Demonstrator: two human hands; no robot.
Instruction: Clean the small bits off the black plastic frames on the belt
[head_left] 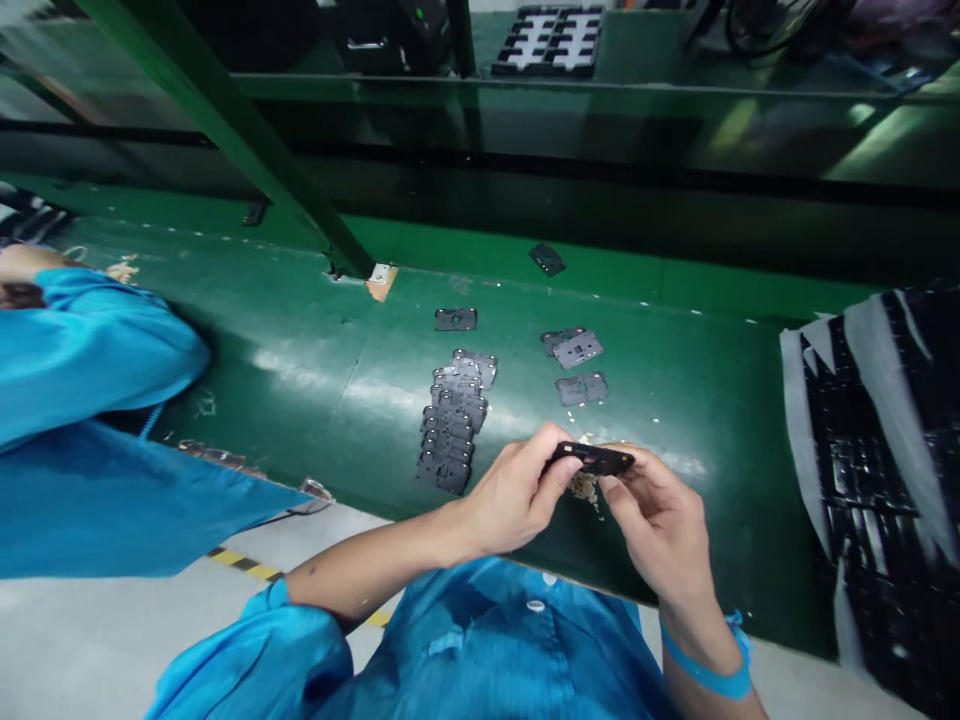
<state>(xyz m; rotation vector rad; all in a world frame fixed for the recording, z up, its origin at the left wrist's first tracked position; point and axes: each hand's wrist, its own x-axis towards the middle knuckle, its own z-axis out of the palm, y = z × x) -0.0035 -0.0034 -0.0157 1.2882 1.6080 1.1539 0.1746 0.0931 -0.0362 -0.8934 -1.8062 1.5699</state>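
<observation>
Between my two hands is a thin black rectangular plastic part [596, 459], tilted so that one edge faces me. My left hand [517, 490] pinches its left end between thumb and fingers. At the right end, the thumb and fingers of my right hand [664, 520] close on the same part. Beneath it, a small heap of beige scraps [584, 487] lies on the green bench top. Left of my hands, several similar dark flat parts [448, 430] overlap in a column. Beyond my hands lie a loose dark part [581, 388] and two overlapping ones [577, 349].
A co-worker's blue sleeve [90, 350] rests at the left. A slanted green post [247, 140] meets the bench [315, 340] near a bracket. Black parts in pale wrapping [877, 480] fill the right side. A tray [551, 40] sits on the back shelf.
</observation>
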